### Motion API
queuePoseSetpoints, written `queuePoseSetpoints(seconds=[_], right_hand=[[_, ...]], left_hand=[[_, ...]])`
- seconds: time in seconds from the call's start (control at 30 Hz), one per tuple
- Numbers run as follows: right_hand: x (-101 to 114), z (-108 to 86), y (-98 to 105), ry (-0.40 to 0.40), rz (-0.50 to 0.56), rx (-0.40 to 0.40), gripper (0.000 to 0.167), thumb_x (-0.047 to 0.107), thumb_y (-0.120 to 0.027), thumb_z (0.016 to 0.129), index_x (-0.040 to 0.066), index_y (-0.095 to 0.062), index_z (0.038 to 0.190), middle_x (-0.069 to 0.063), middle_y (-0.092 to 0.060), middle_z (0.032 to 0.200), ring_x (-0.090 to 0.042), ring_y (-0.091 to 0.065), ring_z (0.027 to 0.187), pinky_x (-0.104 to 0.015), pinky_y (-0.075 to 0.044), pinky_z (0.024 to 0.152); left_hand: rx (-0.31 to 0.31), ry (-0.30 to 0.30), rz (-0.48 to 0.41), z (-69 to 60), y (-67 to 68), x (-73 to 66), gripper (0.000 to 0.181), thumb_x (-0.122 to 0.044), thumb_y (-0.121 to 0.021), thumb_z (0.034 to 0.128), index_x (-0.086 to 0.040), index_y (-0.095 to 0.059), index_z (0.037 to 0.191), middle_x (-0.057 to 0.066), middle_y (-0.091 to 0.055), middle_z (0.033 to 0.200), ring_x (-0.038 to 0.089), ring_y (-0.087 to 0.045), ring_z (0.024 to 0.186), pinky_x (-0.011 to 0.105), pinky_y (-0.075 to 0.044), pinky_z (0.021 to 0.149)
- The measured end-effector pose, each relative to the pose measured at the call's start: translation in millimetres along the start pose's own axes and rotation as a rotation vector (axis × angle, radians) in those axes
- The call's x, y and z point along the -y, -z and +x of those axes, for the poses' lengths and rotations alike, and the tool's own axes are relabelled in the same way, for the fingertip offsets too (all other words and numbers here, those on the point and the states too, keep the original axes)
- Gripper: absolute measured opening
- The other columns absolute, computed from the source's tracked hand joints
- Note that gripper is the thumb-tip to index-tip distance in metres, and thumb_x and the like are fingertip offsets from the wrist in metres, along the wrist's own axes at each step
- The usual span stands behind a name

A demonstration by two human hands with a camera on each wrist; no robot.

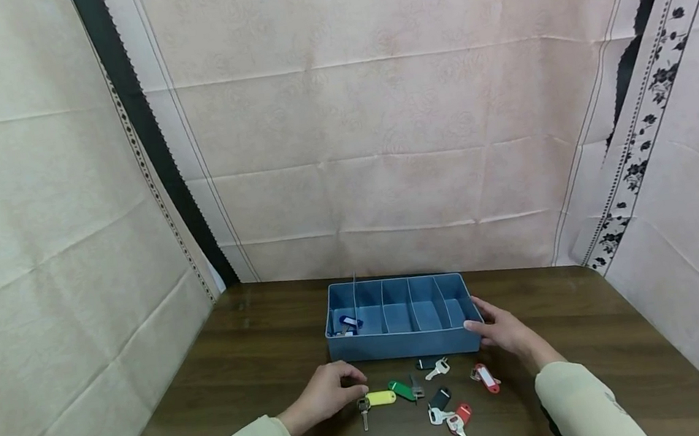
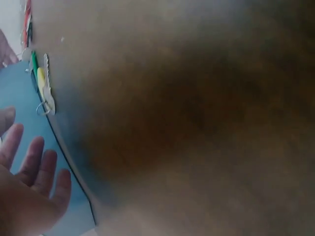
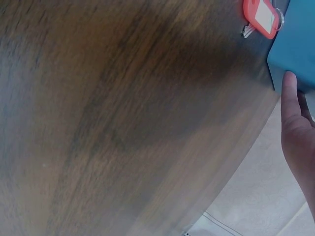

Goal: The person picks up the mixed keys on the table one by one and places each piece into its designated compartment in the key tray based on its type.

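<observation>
A blue divided box (image 1: 406, 345) stands on the table, with a blue-tagged key (image 1: 350, 321) in its leftmost compartment. My right hand (image 1: 506, 330) holds the box's front right corner, thumb over the front rim and fingers along the right side. In the right wrist view one finger (image 3: 290, 93) lies against the blue wall. My left hand (image 1: 329, 391) hovers left of a key with a yellow tag (image 1: 381, 398), fingers loosely bent. The left wrist view shows those fingers (image 2: 45, 169) spread, with nothing held; that key (image 2: 47, 88) is apart from them.
In front of the box lie several more tagged keys: a green tag (image 1: 402, 390), black tags (image 1: 428, 364), a red tag (image 1: 464, 413) and a red-and-white tag (image 1: 486, 378). A thin divider (image 1: 356, 302) sticks up above the box's rim. Cloth (image 1: 386, 191) hangs behind the table.
</observation>
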State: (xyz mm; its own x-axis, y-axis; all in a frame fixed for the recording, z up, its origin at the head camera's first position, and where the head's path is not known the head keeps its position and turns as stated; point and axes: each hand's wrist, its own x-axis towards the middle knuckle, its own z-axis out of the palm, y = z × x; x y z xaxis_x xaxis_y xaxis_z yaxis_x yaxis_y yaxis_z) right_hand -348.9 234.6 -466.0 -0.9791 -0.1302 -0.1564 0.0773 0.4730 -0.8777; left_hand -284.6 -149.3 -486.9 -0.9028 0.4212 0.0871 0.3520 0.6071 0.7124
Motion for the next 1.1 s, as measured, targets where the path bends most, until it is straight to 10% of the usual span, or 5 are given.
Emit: queuePoseSetpoints(seconds=[1.1], right_hand=[[0.3, 1.0, 1.0, 0.023, -0.016, 0.013, 0.09, 0.049, -0.065, 0.092, 0.012, -0.019, 0.159, -0.036, -0.026, 0.151, -0.048, -0.047, 0.128, -0.05, -0.048, 0.096]], left_hand=[[-0.13, -0.026, 0.254, -2.8, -16.1, -8.4, 0.008, -0.015, -0.075, 0.0813, -0.018, -0.076, 0.074, -0.012, -0.058, 0.077, 0.01, -0.054, 0.076, 0.03, -0.046, 0.067]])
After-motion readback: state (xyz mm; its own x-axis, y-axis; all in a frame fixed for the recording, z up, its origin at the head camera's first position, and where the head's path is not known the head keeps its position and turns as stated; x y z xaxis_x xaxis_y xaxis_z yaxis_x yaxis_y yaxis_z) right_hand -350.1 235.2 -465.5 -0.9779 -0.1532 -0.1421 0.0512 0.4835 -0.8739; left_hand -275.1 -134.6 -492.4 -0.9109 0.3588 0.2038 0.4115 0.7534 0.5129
